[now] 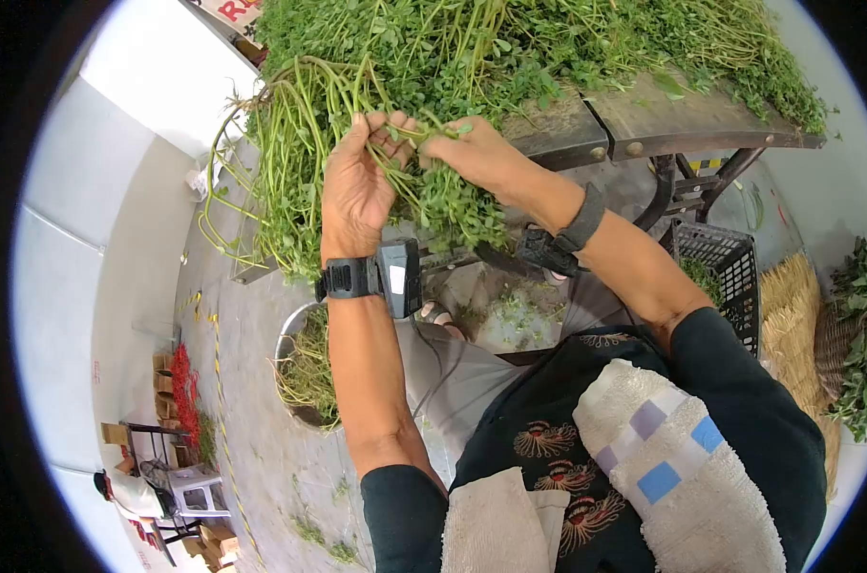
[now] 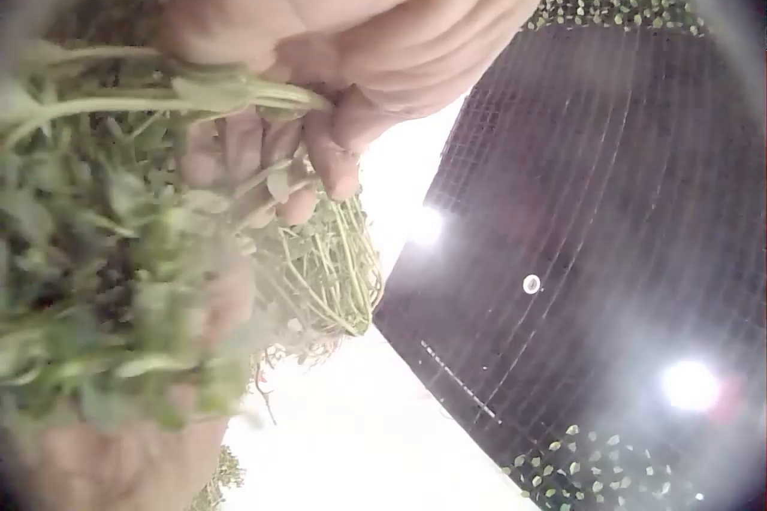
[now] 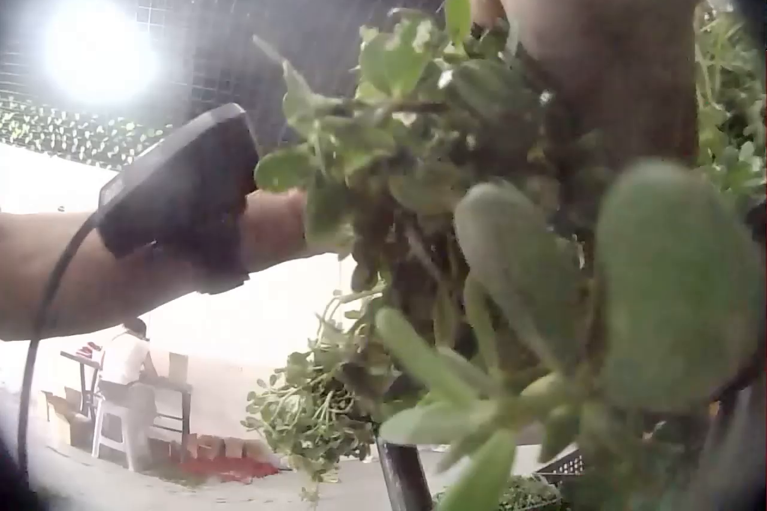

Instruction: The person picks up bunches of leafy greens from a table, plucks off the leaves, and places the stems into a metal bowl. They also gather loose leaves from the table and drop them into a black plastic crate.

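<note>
Leafy green stems with small rounded leaves, looking like purslane (image 1: 462, 205), pass between both hands in the head view. My left hand (image 1: 359, 186) is palm up, its thumb and curled fingers gripping the stems. Close by on the right, my right hand (image 1: 481, 158) pinches the same stems, and leafy tops hang beneath it. In the left wrist view the stems (image 2: 240, 94) run into the left hand (image 2: 372, 20). Large leaves (image 3: 515, 259) hide most of the right hand (image 3: 611, 32) in the right wrist view. A long-stemmed bundle (image 1: 295, 172) lies left of my left hand.
A big heap of greens (image 1: 586, 38) covers the wooden table (image 1: 682, 119). Below stand a metal bucket (image 1: 285, 349) with stems and a black crate (image 1: 739, 296) with greens. Straw (image 1: 792, 325) leans at right. Another person (image 1: 133, 497) sits at far left.
</note>
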`<state>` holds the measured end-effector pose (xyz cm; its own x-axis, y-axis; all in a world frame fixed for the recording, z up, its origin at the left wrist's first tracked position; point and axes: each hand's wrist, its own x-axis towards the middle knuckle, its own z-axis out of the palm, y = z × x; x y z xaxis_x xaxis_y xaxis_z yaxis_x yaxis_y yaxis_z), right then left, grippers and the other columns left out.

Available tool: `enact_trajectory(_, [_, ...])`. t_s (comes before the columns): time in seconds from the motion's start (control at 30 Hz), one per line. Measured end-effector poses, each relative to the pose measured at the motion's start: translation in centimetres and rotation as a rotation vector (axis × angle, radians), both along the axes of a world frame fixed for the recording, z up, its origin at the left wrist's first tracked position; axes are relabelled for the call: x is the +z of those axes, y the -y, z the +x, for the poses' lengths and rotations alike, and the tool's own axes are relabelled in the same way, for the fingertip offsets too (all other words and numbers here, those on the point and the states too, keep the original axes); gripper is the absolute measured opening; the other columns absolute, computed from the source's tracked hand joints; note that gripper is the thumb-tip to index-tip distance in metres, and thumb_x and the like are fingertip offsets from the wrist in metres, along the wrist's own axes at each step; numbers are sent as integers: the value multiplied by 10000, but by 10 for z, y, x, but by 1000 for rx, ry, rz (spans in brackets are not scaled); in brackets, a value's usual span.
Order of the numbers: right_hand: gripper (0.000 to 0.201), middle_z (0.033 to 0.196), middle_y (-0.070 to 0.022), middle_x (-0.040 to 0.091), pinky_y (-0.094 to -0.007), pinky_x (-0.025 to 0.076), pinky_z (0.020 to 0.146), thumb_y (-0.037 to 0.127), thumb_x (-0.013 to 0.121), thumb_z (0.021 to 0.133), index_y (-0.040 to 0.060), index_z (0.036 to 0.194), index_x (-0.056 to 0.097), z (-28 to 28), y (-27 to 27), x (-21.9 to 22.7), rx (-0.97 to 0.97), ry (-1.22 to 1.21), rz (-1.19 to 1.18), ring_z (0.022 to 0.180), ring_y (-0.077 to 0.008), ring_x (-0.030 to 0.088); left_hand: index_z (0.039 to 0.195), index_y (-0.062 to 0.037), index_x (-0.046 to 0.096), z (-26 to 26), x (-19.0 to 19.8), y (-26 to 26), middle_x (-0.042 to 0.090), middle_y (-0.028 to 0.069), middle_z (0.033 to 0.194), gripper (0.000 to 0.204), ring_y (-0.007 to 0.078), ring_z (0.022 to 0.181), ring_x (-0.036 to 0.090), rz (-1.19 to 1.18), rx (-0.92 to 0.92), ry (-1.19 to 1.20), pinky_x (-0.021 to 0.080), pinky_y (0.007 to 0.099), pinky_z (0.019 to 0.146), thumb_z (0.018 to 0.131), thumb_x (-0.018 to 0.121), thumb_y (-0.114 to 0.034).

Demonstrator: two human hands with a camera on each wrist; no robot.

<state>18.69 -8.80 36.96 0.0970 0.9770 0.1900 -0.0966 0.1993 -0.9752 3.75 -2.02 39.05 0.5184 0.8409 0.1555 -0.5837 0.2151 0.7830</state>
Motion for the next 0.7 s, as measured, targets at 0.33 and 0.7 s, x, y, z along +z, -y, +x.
enact_trajectory(0.33, [193, 618, -4, 506, -243, 413, 573, 208, 591, 795, 56, 677, 576, 31, 30, 11, 12, -262, 226, 581, -104, 484, 879, -22, 529, -28, -8, -17, 480, 51, 691, 253, 205, 697, 503, -26, -105, 277, 452, 436, 885, 924, 490, -267])
enact_trajectory(0.7, [293, 783, -32, 636, -236, 428, 638, 256, 720, 735, -9, 839, 656, 2, -1, -15, 73, -115, 133, 697, -93, 538, 875, -51, 606, 10, -5, 6, 534, 159, 1158, 284, 282, 1094, 470, 31, -122, -18, 375, 456, 970, 878, 561, -331])
